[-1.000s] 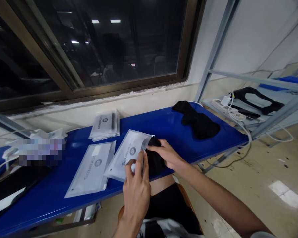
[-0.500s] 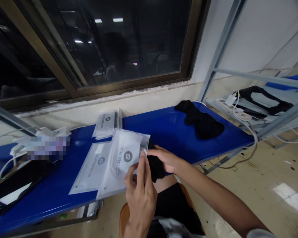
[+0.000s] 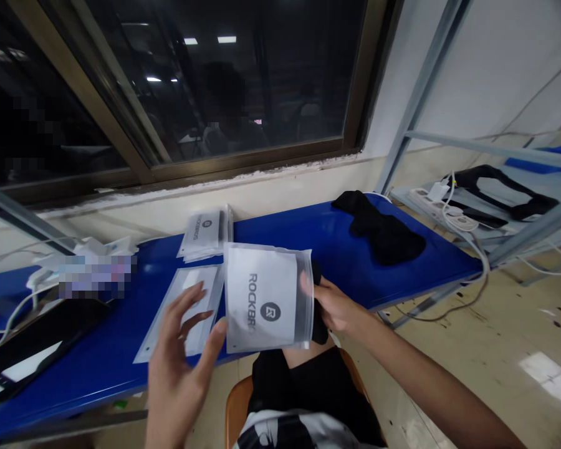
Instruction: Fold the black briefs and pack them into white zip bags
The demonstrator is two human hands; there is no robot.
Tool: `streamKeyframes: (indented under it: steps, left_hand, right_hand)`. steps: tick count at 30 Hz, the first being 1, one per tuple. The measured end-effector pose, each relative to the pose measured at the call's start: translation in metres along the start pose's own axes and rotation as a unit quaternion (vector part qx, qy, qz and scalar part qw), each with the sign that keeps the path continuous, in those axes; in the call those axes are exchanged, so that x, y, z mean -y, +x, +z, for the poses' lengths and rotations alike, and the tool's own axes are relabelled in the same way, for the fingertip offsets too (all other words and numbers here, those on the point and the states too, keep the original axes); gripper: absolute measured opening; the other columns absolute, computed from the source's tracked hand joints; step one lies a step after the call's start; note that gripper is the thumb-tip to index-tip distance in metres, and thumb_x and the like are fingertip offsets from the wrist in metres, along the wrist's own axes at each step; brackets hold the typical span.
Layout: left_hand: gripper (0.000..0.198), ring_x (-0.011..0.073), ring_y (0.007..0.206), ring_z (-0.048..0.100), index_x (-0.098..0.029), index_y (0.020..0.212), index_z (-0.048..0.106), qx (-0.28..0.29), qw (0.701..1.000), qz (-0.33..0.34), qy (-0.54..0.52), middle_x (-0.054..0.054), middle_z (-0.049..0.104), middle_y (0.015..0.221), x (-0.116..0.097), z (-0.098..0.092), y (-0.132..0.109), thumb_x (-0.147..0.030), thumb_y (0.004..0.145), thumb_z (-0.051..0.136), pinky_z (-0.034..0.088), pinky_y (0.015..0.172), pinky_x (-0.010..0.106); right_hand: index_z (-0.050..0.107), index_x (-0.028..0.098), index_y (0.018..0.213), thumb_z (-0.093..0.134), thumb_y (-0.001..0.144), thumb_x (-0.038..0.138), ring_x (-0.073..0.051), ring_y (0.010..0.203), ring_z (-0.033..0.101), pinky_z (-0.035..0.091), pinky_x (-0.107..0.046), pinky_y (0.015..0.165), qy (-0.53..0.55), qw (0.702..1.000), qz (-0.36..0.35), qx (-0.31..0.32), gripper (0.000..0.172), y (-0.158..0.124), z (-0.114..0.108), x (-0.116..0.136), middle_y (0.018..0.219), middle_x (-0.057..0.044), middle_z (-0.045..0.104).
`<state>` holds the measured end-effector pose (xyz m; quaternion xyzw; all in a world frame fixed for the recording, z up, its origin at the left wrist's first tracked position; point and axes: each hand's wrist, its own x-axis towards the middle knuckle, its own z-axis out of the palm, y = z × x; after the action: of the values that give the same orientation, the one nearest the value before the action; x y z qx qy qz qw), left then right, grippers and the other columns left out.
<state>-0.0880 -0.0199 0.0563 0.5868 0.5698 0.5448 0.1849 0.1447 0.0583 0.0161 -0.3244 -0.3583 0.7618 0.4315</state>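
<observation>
My right hand [image 3: 334, 305] grips the right edge of a white zip bag [image 3: 266, 299] printed ROCKBROS, together with a black sock [image 3: 318, 312] that sticks out of it. The bag is held upright above the front edge of the blue table [image 3: 308, 240]. My left hand [image 3: 182, 362] is open with spread fingers, its thumb touching the bag's lower left corner. Under that hand a second white bag [image 3: 187, 315] lies flat on the table.
A stack of white bags [image 3: 206, 231] lies near the wall. A pile of black socks [image 3: 383, 231] sits at the table's right end. A power strip with cables [image 3: 442, 209] rests on the metal shelf to the right. A dark flat item [image 3: 37, 343] lies at left.
The bag has been lifted and turned upright. My left hand let go of the bag's mouth, dropped left and opened. My right hand kept its hold of bag and sock.
</observation>
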Motion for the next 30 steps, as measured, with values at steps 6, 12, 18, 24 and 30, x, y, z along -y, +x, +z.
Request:
streamKeyframes:
  steps: [6, 12, 18, 24, 30]
  left_hand:
    - [0.043, 0.0341, 0.091, 0.075, -0.015, 0.11, 0.071, 0.273, 0.919, -0.212, -0.188, 0.016, 0.077, 0.104, 0.033, 0.011, 0.033, -0.045, 0.08, 0.082, 0.063, 0.071, 0.038]
    - [0.037, 0.0272, 0.078, 0.075, -0.014, 0.097, 0.073, 0.203, 0.924, -0.233, -0.227, 0.011, 0.079, 0.088, 0.023, 0.023, 0.014, -0.032, 0.07, 0.091, 0.062, 0.064, 0.03]
    - [0.04, 0.025, 0.074, 0.075, -0.011, 0.087, 0.076, 0.076, 0.921, -0.266, -0.272, 0.011, 0.079, 0.086, 0.021, 0.024, 0.021, -0.027, 0.057, 0.097, 0.063, 0.064, 0.028]
    - [0.054, 0.0259, 0.066, 0.075, -0.012, 0.094, 0.075, -0.001, 0.883, -0.336, -0.328, 0.01, 0.078, 0.08, 0.014, 0.035, 0.02, -0.036, 0.051, 0.098, 0.062, 0.059, 0.029]
    - [0.054, 0.0296, 0.077, 0.076, -0.013, 0.096, 0.074, 0.007, 0.877, -0.34, -0.34, 0.011, 0.078, 0.084, 0.013, 0.039, 0.016, -0.042, 0.056, 0.097, 0.064, 0.068, 0.034]
  right_hand:
    - [0.067, 0.02, 0.099, 0.088, 0.068, 0.058, -0.023, 0.089, 0.07, 0.058, -0.034, 0.076, -0.116, 0.993, -0.021, -0.015, 0.054, 0.002, 0.007, -0.007, 0.093, -0.005, 0.073]
    - [0.069, 0.018, 0.104, 0.072, 0.086, 0.046, -0.025, 0.099, 0.069, 0.056, -0.037, 0.087, -0.278, 0.934, -0.171, 0.143, 0.033, -0.003, 0.031, 0.02, 0.094, -0.004, 0.072]
    - [0.047, 0.025, 0.131, 0.077, 0.081, 0.024, -0.021, 0.088, 0.069, 0.054, -0.032, 0.078, -0.439, 0.871, -0.218, 0.037, 0.059, -0.014, 0.037, 0.034, 0.097, -0.002, 0.07]
    - [0.063, 0.021, 0.105, 0.058, 0.1, 0.026, -0.014, 0.084, 0.062, 0.05, -0.027, 0.079, -0.432, 0.822, -0.371, 0.031, 0.008, -0.012, 0.032, 0.033, 0.093, -0.001, 0.065]
    - [0.068, 0.027, 0.133, 0.076, 0.089, 0.034, -0.024, 0.112, 0.064, 0.053, -0.034, 0.091, -0.519, 0.8, -0.267, 0.14, 0.045, -0.007, 0.017, 0.049, 0.123, -0.01, 0.065]
